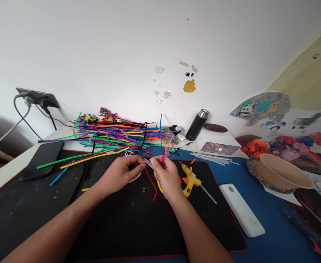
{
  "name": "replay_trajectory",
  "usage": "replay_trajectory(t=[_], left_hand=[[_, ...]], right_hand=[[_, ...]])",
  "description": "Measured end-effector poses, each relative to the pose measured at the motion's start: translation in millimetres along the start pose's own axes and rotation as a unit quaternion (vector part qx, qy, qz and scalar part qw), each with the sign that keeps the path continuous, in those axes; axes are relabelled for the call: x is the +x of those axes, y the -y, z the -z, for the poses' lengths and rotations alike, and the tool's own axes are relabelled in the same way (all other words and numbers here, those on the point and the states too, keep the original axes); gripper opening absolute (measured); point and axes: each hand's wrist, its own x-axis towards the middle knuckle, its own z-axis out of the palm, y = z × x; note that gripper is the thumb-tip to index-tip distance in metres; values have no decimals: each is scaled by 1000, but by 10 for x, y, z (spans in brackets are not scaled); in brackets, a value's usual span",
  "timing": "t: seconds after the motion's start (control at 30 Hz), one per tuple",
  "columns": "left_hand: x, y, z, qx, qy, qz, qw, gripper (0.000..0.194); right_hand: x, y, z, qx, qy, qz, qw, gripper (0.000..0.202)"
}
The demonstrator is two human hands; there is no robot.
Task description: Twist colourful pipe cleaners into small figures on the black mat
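My left hand [126, 170] is closed in a pinch, its fingertips pressed together over the black mat [122, 219]. What it pinches is too small to make out. Close beside it, my right hand [167, 175] is also closed, with a small pink piece [161, 158] showing between thumb and fingers. A thin greyish blade-like strip [148, 163] shows between the two hands. Below them lies a bent red pipe cleaner [151, 184], its upper end near my left fingertips. A yellow curved piece [159, 187] is partly hidden by my right hand.
A yellow glue gun [189, 180] lies right of my hands, near a white case [242, 210]. Behind are piled pipe cleaners [116, 135], a pink spiral [168, 148], a black flask [197, 125] and clear glue sticks [215, 157]. A phone [46, 159] lies left, a bowl [286, 171] right.
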Motion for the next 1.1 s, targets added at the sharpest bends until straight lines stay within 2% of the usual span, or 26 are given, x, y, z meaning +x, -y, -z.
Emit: replay_trajectory(t=[0.67,0.87,1.1], left_hand=[[6,-14,-10,22,46,27,998,42],[-4,-16,-1,0,81,37,996,47],[1,-31,-6,-64,77,14,995,36]], right_hand=[[5,-40,29,-38,-4,5,999,36],[3,-39,36,-24,-3,-1,1000,37],[3,-20,29,-12,-9,-6,1000,38]])
